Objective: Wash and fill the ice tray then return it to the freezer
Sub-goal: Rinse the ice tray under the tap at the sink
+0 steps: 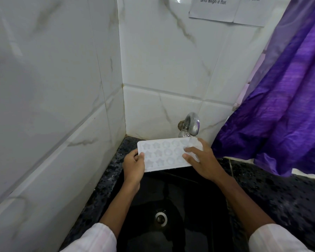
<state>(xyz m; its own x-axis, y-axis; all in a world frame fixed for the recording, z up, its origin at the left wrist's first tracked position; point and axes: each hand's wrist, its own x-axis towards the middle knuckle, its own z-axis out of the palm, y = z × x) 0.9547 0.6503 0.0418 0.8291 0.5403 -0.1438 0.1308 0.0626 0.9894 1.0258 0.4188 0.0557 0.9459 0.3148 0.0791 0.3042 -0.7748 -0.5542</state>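
A white ice tray [164,154] with star and round moulds is held level over the black sink [171,197], just below the steel tap [190,124]. My left hand [134,165] grips the tray's left end, thumb on top. My right hand [202,160] lies over the tray's right end with its fingers spread across the moulds. Water seems to fall from the tap onto the right end, under my right hand's fingers.
White marble tiles close in on the left and behind the tap. A purple curtain [284,99] hangs at the right over the speckled black counter [280,193]. The sink drain [160,218] lies below. A paper note [225,8] is stuck on the wall.
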